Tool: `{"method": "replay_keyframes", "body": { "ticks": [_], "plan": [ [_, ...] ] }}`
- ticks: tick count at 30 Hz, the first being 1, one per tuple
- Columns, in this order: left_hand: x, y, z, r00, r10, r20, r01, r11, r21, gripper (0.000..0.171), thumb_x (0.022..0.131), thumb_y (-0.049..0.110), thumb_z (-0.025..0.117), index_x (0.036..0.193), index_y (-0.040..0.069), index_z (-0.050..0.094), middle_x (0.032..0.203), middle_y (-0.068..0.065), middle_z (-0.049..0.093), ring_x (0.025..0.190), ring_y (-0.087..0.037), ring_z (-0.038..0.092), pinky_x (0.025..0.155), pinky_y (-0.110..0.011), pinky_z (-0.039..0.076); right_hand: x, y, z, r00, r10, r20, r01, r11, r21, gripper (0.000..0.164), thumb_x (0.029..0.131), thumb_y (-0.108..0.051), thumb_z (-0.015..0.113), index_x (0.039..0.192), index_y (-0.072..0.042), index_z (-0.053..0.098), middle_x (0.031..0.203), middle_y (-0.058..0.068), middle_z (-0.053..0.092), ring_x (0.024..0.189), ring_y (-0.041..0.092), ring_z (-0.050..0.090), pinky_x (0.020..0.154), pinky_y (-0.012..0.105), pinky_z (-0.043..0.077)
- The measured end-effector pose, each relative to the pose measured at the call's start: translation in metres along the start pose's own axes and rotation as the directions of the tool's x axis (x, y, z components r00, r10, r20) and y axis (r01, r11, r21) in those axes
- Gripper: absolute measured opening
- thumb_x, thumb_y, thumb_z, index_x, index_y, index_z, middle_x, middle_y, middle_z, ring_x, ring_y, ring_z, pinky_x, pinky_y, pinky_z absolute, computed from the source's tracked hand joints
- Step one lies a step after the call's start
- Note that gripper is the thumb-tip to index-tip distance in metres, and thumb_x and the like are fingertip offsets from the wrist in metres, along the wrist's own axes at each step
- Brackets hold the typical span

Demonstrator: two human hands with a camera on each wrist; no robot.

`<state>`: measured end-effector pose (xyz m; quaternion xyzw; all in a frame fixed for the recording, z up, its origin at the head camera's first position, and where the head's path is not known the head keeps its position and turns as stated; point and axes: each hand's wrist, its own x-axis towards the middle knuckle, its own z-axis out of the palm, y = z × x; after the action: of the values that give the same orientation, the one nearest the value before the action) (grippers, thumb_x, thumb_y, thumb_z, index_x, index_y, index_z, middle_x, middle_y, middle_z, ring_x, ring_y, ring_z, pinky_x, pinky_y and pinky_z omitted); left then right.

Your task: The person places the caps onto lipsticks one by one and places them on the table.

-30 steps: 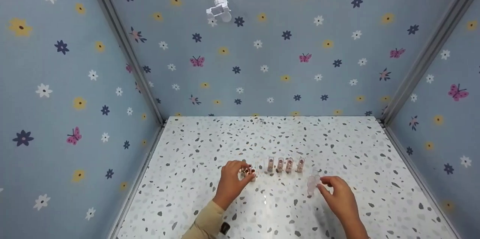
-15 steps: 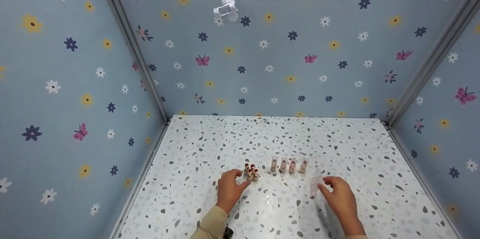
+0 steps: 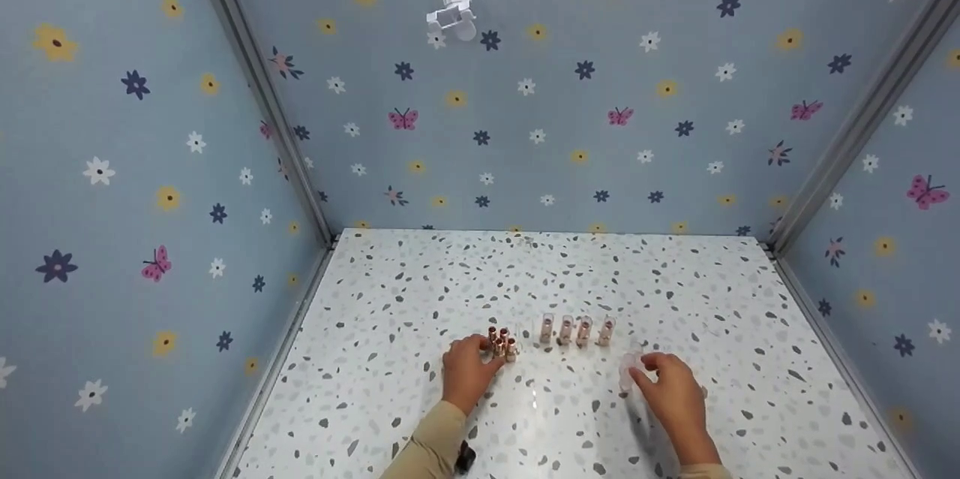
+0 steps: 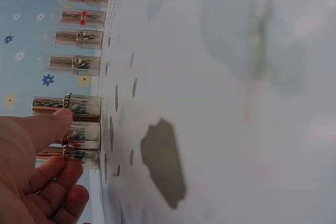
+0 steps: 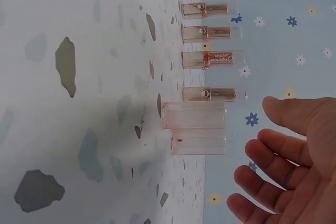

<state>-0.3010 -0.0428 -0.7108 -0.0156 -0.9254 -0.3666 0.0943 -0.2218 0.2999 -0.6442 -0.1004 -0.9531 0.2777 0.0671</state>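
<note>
A tight cluster of several uncapped lipstick tubes [image 3: 502,347], gold-topped with clear bases, stands upright on the speckled table. My left hand [image 3: 466,372] is at the cluster's left and near side. In the left wrist view, its thumb and a curled finger pinch the lipstick tubes [image 4: 85,107] at their gold collars. Over to the right, clear pinkish lipstick caps [image 5: 195,115] stand together. My right hand [image 3: 673,393] is beside these caps, its fingers loosely bent with nothing between them; the right wrist view shows a gap from fingertips to caps.
Between the hands, a row of several capped lipsticks [image 3: 566,332] stands upright, a little farther back. Flowered blue panels [image 3: 525,88] enclose the table [image 3: 420,276] at the back and sides. A white bracket [image 3: 452,17] hangs high on the back wall. A small black object [image 3: 466,456] lies beside the left sleeve.
My left hand drew slightly back from the lipstick cluster half a second ago, then closed in on it again. The right hand has stayed almost still near the caps.
</note>
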Motion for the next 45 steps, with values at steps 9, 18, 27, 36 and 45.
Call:
{"method": "replay_keyframes", "body": {
  "ticks": [9,18,27,36,45],
  "plan": [
    [0.003,0.005,0.002,1.0,0.006,0.03,-0.005,1.0,-0.005,0.033,0.079,0.038,0.088,0.102,0.019,0.073,0.094,0.006,0.071,0.092,-0.017,0.06,0.093,-0.047,0.042,0.001,0.004,0.007,0.997,0.055,0.057,-0.054,0.998,-0.007,0.039,0.091,-0.034,0.076,0.112,-0.002,0.071,0.106,0.013,0.07,0.098,0.031,0.066,0.084,0.053,0.051],
    [0.005,0.005,0.003,0.999,-0.022,0.036,0.022,1.0,-0.006,0.035,0.078,0.039,0.088,0.103,0.02,0.073,0.094,0.008,0.07,0.093,-0.017,0.06,0.094,-0.046,0.042,0.008,-0.003,0.019,0.983,0.145,0.113,-0.139,0.989,-0.057,0.038,0.087,-0.035,0.08,0.105,-0.003,0.071,0.097,0.01,0.069,0.085,0.023,0.064,0.076,0.049,0.052],
    [0.004,0.007,0.004,0.999,-0.016,0.032,0.015,0.999,0.032,0.033,0.078,0.036,0.089,0.101,0.019,0.074,0.091,0.008,0.071,0.09,-0.017,0.059,0.091,-0.045,0.041,0.005,-0.004,0.016,0.988,0.124,0.091,-0.12,0.991,-0.055,0.028,0.089,-0.029,0.077,0.1,-0.004,0.071,0.089,0.007,0.068,0.078,0.021,0.061,0.071,0.045,0.05],
    [0.006,0.006,0.001,1.0,-0.013,0.021,0.012,0.998,0.056,0.023,0.08,0.032,0.088,0.096,0.022,0.076,0.088,0.01,0.072,0.088,-0.016,0.06,0.086,-0.043,0.041,0.001,-0.024,-0.02,0.998,-0.025,0.053,0.025,1.0,0.003,0.027,0.092,-0.024,0.076,0.109,-0.004,0.072,0.1,0.008,0.069,0.096,0.028,0.065,0.084,0.051,0.052],
    [-0.001,-0.002,0.0,1.0,0.009,0.003,-0.009,1.0,-0.009,0.017,0.081,0.028,0.087,0.088,0.023,0.071,0.084,0.011,0.069,0.082,-0.013,0.056,0.083,-0.043,0.043,-0.005,-0.047,-0.039,0.985,-0.172,-0.008,0.173,0.985,0.023,0.027,0.093,-0.023,0.077,0.114,-0.007,0.072,0.103,0.006,0.069,0.098,0.027,0.065,0.084,0.049,0.052]
  ]
}}
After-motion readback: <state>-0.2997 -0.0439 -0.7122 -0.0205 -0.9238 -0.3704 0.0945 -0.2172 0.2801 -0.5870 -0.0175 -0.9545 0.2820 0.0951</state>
